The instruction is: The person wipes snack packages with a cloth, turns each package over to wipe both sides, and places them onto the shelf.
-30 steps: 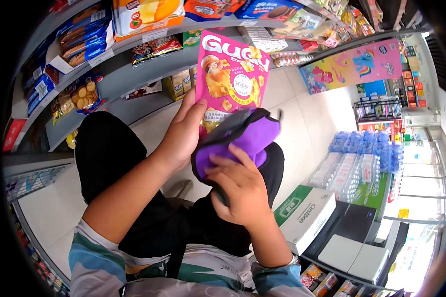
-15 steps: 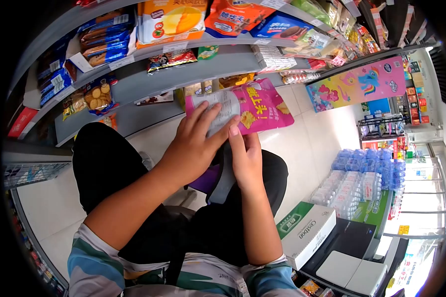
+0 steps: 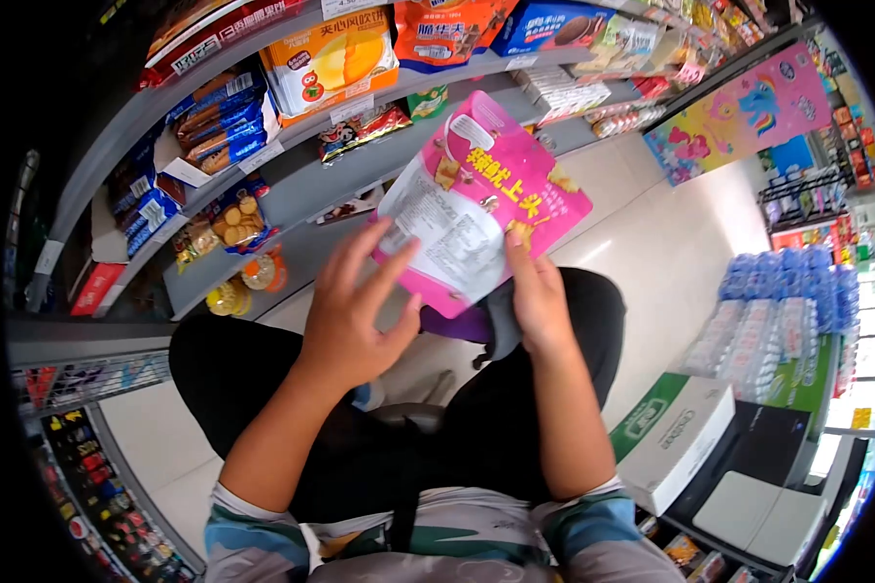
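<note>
A pink snack bag (image 3: 501,194) with yellow lettering and a white text panel is held up tilted in front of me. My right hand (image 3: 540,301) grips its lower right edge, with the thumb on the printed face and the other fingers behind it. At the bag's lower left, my left hand (image 3: 350,316) has its fingers spread, the fingertips overlapping the edge of the bag. Below the bag, between my knees, a purple object (image 3: 457,325) and a dark grey curved piece (image 3: 502,328) show in part.
Shelves ahead carry an orange snack pack (image 3: 331,63), blue packets (image 3: 219,126) and a red bag (image 3: 365,131). To the right are a Cestbon carton (image 3: 676,437), bottled water packs (image 3: 758,325) and a cartoon pony panel (image 3: 739,112). A wire basket (image 3: 97,379) is at left.
The pink bag has turned from lying nearly level to standing tilted, its text panel now facing me. My left hand has drawn back from its face to the lower left edge. The view has shifted.
</note>
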{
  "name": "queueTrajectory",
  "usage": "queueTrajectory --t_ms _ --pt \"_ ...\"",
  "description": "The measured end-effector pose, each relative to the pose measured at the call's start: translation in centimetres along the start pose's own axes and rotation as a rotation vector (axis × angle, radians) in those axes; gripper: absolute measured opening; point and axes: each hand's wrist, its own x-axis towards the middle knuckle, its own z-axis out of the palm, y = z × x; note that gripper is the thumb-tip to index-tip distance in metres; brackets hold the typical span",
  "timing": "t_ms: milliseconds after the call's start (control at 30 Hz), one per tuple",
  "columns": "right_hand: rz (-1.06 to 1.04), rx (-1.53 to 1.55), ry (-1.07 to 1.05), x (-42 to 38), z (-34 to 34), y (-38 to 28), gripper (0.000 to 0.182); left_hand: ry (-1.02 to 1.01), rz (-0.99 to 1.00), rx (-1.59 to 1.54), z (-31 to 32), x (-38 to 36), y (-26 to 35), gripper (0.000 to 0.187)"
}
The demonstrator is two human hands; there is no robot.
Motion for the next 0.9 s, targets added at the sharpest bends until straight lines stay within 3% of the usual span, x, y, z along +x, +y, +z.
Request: queueTrajectory --t_ms 67,133,200,267,333,500,900 --pt "0.067 0.065 -0.035 -0.4 -0.2 -0.5 0.04 0.163 -0.176 -0.221 -1.0 -0.8 -1.0 0.057" --pt "0.136 0.133 -0.134 -0.4 -0.8 -0.2 0.037 0.119 -0.208 -0.224 -1.1 -1.9 -1.9 0.065" --pt "0.24 0.081 -0.209 -1.0 -0.5 -1.0 0.035 0.237 -0.554 -1.094 -0.4 -2.7 -2.2 0.074" --pt "0.249 0.109 -0.35 -0.9 -0.8 -0.2 0.035 0.143 -0.634 -1.241 -1.0 -3.8 -2.9 0.079" --pt "0.277 0.114 -0.375 -0.8 -0.9 0.9 0.035 -0.1 -0.842 -1.551 -1.5 -5.0 -2.8 0.075" --pt "0.288 0.143 -0.385 -0.6 -0.9 2.3 0.036 -0.319 -0.768 -1.432 -1.2 -5.3 -0.1 0.06" --pt "0.209 0.132 -0.337 -0.6 -0.5 1.9 0.04 -0.301 -0.716 -1.295 -1.4 -3.6 2.1 0.046"
